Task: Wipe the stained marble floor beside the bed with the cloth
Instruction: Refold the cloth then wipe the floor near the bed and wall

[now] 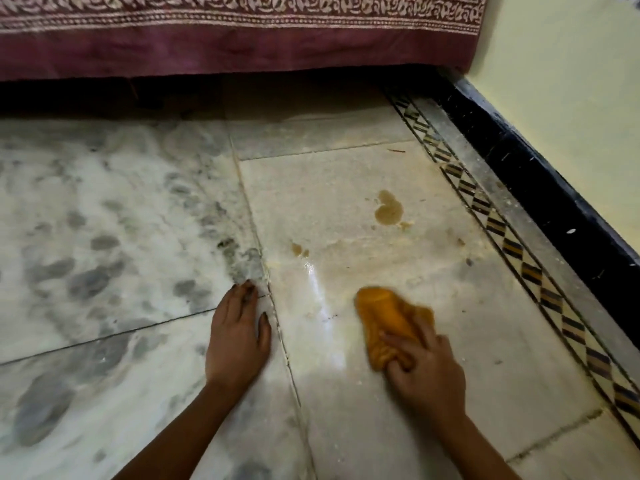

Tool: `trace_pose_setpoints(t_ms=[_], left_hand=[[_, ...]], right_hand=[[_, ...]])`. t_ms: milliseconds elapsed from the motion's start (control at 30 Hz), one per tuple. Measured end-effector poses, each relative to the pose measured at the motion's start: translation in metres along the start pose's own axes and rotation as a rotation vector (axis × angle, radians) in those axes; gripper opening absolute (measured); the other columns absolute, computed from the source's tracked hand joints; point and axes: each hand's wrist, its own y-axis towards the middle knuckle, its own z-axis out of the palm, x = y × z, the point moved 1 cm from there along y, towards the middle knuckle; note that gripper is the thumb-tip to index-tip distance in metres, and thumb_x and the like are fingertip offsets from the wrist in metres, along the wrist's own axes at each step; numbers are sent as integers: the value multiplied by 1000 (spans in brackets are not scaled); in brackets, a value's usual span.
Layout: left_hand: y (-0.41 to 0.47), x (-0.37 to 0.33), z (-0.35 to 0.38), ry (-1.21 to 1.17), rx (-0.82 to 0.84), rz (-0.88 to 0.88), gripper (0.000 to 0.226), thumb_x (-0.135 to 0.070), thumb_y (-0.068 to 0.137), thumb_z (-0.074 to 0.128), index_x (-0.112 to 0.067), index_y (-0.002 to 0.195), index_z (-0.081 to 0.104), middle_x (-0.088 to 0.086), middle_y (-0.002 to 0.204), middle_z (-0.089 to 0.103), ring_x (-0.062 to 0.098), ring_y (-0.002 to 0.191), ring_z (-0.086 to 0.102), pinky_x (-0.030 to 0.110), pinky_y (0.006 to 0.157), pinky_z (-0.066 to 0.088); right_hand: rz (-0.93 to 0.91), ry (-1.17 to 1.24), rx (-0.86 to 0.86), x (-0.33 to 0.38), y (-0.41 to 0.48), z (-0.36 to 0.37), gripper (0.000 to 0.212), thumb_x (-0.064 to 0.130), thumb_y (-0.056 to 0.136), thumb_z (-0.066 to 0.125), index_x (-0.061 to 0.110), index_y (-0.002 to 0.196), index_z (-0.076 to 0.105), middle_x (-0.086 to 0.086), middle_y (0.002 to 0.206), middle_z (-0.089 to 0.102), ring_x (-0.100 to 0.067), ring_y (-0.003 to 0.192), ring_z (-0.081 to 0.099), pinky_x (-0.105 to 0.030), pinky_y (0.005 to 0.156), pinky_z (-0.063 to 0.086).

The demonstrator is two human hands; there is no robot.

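Note:
My right hand [424, 370] grips a crumpled orange cloth [384, 318] and presses it onto the pale marble floor [346, 188]. A wet shiny streak [320, 292] lies just left of the cloth. A brown stain [388, 208] sits farther up the same slab, well beyond the cloth, and a smaller brown spot [298, 250] lies to its lower left. My left hand [237, 332] rests flat on the floor, fingers together, beside the seam between two slabs. It holds nothing.
The bed's maroon patterned cover [242, 36] hangs across the top, with a dark gap beneath it. A diamond-pattern inlay strip [512, 249], a black skirting [561, 209] and a cream wall [571, 81] run along the right. Grey-veined marble [97, 237] fills the left.

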Motion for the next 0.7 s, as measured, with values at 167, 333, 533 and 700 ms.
trace_pose_setpoints(t_ms=[167, 333, 533, 700], left_hand=[[1, 1, 0, -63, -50, -19, 50, -23, 85, 33, 2, 119, 59, 17, 126, 56, 32, 116, 48, 37, 101, 34], [1, 5, 0, -53, -106, -108, 50, -19, 85, 31, 2, 122, 57, 19, 124, 57, 36, 118, 47, 42, 102, 35], [1, 7, 3, -61, -113, -112, 50, -19, 85, 30, 1, 124, 55, 18, 127, 55, 34, 123, 41, 39, 107, 29], [2, 7, 7, -61, -75, -103, 53, -20, 84, 28, 0, 127, 53, 15, 134, 50, 27, 130, 32, 41, 109, 27]], right_hand=[[152, -19, -37, 62, 110, 20, 40, 35, 84, 60, 42, 123, 55, 2, 150, 25, -30, 131, 28, -38, 89, 44], [-191, 20, 19, 131, 85, 49, 40, 35, 81, 55, 43, 120, 57, 4, 145, 33, -30, 120, 37, -36, 80, 49], [-86, 72, 4, 28, 19, 13, 38, 30, 72, 60, 54, 102, 62, 5, 131, 56, -20, 82, 52, -23, 57, 42], [214, 7, -91, 38, 125, 9, 31, 30, 83, 61, 45, 111, 61, 2, 141, 44, -34, 106, 44, -33, 75, 39]])
